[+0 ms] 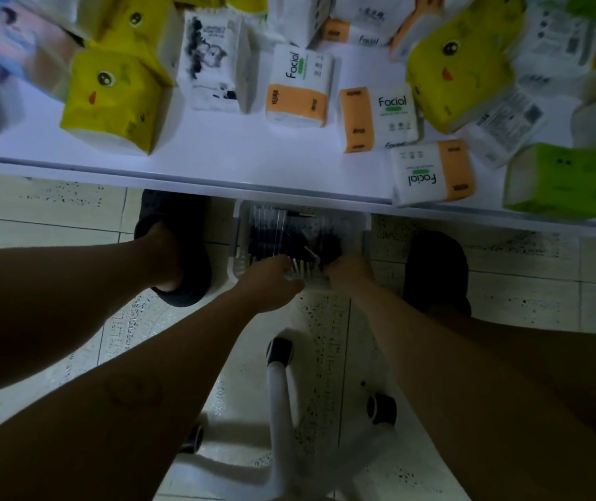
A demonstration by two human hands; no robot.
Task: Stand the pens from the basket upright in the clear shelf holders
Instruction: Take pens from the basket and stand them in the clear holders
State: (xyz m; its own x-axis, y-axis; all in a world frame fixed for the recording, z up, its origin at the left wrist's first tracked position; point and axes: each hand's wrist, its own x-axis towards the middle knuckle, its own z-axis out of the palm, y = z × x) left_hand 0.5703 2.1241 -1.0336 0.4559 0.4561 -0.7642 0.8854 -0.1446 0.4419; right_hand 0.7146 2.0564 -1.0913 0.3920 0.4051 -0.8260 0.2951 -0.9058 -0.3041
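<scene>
Both hands [271, 280] among basket [240, 226] pens [275, 236]

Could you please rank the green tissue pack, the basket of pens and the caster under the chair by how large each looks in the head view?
1. basket
2. green tissue pack, nearly alike; it sits nearer the camera, so unsure
3. caster

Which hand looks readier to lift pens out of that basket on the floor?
Probably the left hand: its fingers already sit on the light pens at the basket's near edge. The right hand is also in the basket, but its grip is unclear.
</scene>
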